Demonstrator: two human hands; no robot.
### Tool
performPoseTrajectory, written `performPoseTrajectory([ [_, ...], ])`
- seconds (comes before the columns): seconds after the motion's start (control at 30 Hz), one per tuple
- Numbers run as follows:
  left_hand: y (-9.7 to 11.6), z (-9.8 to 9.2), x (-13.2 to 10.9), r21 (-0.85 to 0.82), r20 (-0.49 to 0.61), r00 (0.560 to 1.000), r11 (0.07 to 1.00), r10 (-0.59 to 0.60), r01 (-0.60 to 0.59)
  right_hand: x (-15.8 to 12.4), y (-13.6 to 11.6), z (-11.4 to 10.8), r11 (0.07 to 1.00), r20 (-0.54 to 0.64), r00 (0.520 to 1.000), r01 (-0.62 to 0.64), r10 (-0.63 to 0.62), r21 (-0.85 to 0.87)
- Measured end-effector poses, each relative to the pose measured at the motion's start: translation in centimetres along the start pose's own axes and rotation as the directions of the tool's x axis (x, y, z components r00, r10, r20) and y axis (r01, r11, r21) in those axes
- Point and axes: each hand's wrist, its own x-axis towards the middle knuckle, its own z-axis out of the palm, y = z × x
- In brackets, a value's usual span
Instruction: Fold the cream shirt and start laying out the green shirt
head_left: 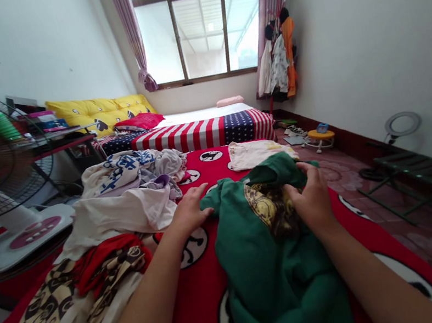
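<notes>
A green garment (257,254) with a gold and dark print lies rumpled on the red patterned cover (195,304), its upper part towards the window. My left hand (191,209) is at the garment's upper left edge, thumb and fingers apart, with no cloth visibly between them. On the upper right, my right hand (309,195) pinches the green cloth between thumb and fingers. Just beyond the garment lies a flat, pale folded garment (256,152).
Piled clothes (124,211) cover the left side, with a brown patterned cloth (38,315) nearer me. A fan (21,218) stands at the left. Behind are a bed (194,134) and window. At the right are a yellow stool (320,135) and a dark folding seat (430,168).
</notes>
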Motion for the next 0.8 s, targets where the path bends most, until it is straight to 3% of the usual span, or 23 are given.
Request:
performPoseTrajectory([
  [0.07, -0.7, 1.1, -0.1, -0.016, 0.09, 0.995, 0.999, -0.031, 0.033, -0.4, -0.7, 0.1, 0.994, 0.039, 0.994, 0.104, -0.103, -0.042],
  [0.13, -0.6, 1.7, -0.2, -0.009, 0.117, 0.992, 0.999, -0.045, 0.047, -1.0, -1.9, 0.3, 0.981, 0.165, 0.967, 0.196, -0.194, 0.009],
  [0.23, -0.1, 1.6, -0.3, 0.036, 0.138, 0.987, 0.997, -0.078, 0.073, -2.1, -2.7, 0.8, 0.981, 0.4, 0.896, 0.164, -0.191, 0.101],
  [0.3, -0.1, 0.9, -0.3, 0.064, 0.081, 0.989, 0.991, -0.122, 0.117, -2.5, -2.2, 1.3, 0.993, 0.493, 0.861, 0.107, -0.121, 0.058],
  [0.37, -0.7, -0.3, -0.2, 0.059, -0.134, 0.978, 0.983, -0.163, 0.172, -2.5, -1.2, 1.7, 0.999, 0.539, 0.841, 0.05, -0.039, -0.006],
  [0.4, -1.1, -0.9, -0.2, 0.021, -0.295, 0.94, 0.983, -0.17, 0.185, -2.3, -0.8, 1.8, 1.0, 0.551, 0.834, 0.006, 0.004, -0.015],
  [0.47, -1.7, -2.1, -0.1, -0.089, -0.595, 0.784, 0.984, -0.177, 0.154, -2.0, -0.6, 1.8, 0.995, 0.55, 0.832, -0.098, 0.066, 0.029],
  [0.53, -1.4, -3.1, 0.1, -0.215, -0.751, 0.628, 0.975, -0.204, 0.059, -1.9, -1.4, 1.5, 0.973, 0.53, 0.844, -0.184, 0.084, 0.138],
  [0.57, -0.7, -3.4, 0.1, -0.277, -0.775, 0.592, 0.961, -0.221, -0.004, -2.0, -2.1, 1.4, 0.952, 0.533, 0.842, -0.222, 0.077, 0.213],
  [0.6, 0.4, -3.6, 0.0, -0.328, -0.774, 0.593, 0.941, -0.222, -0.077, -2.1, -2.9, 1.2, 0.918, 0.555, 0.83, -0.265, 0.061, 0.295],
  [0.67, 3.5, -3.8, -0.3, -0.406, -0.723, 0.675, 0.881, -0.147, -0.243, -2.7, -4.5, 0.9, 0.809, 0.639, 0.769, -0.377, 0.002, 0.452],
  [0.73, 7.2, -3.7, -0.9, -0.435, -0.605, 0.795, 0.817, 0.047, -0.379, -3.2, -5.7, 0.7, 0.696, 0.696, 0.712, -0.457, -0.086, 0.554],
  [0.8, 10.2, -3.6, -1.6, -0.458, -0.434, 0.856, 0.749, 0.282, -0.479, -3.5, -6.3, 0.6, 0.609, 0.7, 0.706, -0.51, -0.108, 0.608],
])
